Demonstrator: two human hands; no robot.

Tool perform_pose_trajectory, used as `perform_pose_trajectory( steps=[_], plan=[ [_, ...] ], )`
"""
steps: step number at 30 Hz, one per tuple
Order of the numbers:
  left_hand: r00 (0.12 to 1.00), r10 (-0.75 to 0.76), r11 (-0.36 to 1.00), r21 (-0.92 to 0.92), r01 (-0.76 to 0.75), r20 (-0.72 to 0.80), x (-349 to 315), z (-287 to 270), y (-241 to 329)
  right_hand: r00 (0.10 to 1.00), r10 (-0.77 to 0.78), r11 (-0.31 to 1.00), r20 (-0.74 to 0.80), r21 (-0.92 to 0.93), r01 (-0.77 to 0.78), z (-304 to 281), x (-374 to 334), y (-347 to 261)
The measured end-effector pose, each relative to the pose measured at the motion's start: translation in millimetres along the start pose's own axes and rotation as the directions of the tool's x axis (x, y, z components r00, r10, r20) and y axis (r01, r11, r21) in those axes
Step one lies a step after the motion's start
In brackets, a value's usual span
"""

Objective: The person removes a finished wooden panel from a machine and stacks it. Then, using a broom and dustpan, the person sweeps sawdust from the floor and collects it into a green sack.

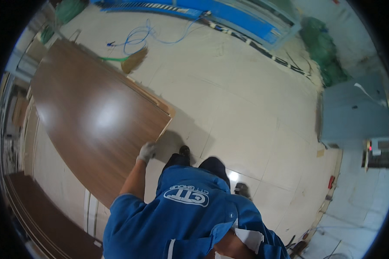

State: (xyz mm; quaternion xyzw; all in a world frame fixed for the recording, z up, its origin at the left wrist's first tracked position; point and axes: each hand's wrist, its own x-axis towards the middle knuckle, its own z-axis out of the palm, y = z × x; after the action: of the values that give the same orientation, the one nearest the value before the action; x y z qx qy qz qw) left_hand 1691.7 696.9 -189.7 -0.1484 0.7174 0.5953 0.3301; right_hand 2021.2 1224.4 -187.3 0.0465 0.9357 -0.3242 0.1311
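My left hand (147,151), in a pale work glove, is closed at the near right edge of a large brown wood-grain board (73,93). Its fingers look curled over that edge, though their tips are hidden. The board lies on a stack of similar panels (165,108), whose light edges show along its right side. A glossy patch of light falls across its middle. My right hand is out of view; the blue sleeve on that side runs down to the lower edge of the picture.
A broom (134,60) and a coiled blue hose (136,39) lie on the tiled floor (242,103) beyond the stack. Blue machinery (242,21) spans the far side. A grey cabinet (353,113) stands at right, near green sacks (322,49). More dark brown boards (47,211) lie lower left.
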Motion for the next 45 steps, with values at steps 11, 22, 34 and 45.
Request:
perform_pose_trajectory(
  steps=[11,22,34,45],
  plan=[
    [0.963,-0.118,0.966,-0.252,0.056,-0.241,160.6,48.9,151.7,0.698,0.624,0.687,0.351,0.181,-0.704,-137.8,232.1,94.4],
    [0.809,-0.337,0.94,-0.221,0.26,-0.481,250.2,67.7,197.7,0.938,0.33,0.722,-0.108,0.669,-0.177,-430.2,847.1,-17.2],
    [0.833,-0.112,0.977,0.094,0.192,-0.542,514.6,-184.9,360.0,0.813,0.199,0.979,0.548,-0.078,-0.188,-257.3,941.3,-134.7],
    [0.841,-0.031,0.584,0.673,0.454,-0.541,715.6,-360.5,403.1,0.685,0.556,0.77,0.471,0.021,-0.638,-188.3,1123.2,-206.7]
  ],
)
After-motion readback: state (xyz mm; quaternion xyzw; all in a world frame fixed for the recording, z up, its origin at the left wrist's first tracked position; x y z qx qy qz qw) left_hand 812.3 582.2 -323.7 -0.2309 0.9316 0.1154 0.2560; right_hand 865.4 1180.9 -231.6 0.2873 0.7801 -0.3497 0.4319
